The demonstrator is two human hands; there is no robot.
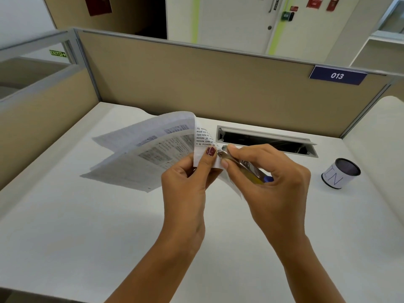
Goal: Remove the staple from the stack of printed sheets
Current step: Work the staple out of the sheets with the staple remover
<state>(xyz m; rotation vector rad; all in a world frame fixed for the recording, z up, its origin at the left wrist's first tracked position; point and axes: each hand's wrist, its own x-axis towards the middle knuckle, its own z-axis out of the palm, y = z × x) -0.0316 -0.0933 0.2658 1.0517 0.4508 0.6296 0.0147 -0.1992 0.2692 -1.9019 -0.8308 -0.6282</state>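
A stack of printed sheets (144,154) is lifted above the white desk, its top page curled over toward me. My left hand (185,184) pinches the stack's right corner between thumb and fingers. My right hand (269,178) grips a metal staple remover (242,165) with a yellow and blue handle. Its shiny tip presses against the pinched paper corner, right beside my left thumb. The staple itself is too small to make out under the tool tip.
A small round container (340,173) with a white paper label stands on the desk at the right. An open cable slot (266,139) is cut into the desk behind my hands. Tan partition walls (196,84) close off the back and left.
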